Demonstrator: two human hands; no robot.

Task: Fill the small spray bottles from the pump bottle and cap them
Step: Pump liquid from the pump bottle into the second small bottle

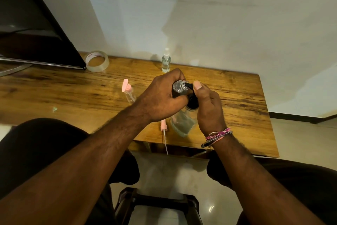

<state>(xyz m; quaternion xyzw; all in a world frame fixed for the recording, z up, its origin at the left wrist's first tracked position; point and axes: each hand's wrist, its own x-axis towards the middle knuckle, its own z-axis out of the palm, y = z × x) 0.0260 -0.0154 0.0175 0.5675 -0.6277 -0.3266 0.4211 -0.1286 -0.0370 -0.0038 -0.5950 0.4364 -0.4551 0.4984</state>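
Far to the left of both hands, at the back of the brown wooden table (54,86), lies a roll of clear adhesive tape (97,60) just beside the corner of a dark flat screen (36,29). Nearer, just left of the left hand, stands a small clear plastic bottle with a pink flip cap (128,90), its cap tipped up. The left hand (160,97) is closed around a small clear uncapped spray bottle (179,87), held tilted with its threaded neck pointing right toward the black spout of the pump. Beyond the hands, by the wall, a small clear spray bottle with a white sprayer top (166,60) stands upright and capped. Below the left hand, at the table's near edge, lies a loose pink sprayer head with a thin white dip tube (164,133), the tube overhanging the edge. The right hand (207,108) is curled over the black pump head of the large clear pump bottle (183,122), which stands under both hands; its thumb rests on the spout at the small bottle's mouth. A pink braided wristband (218,134) circles the right wrist.
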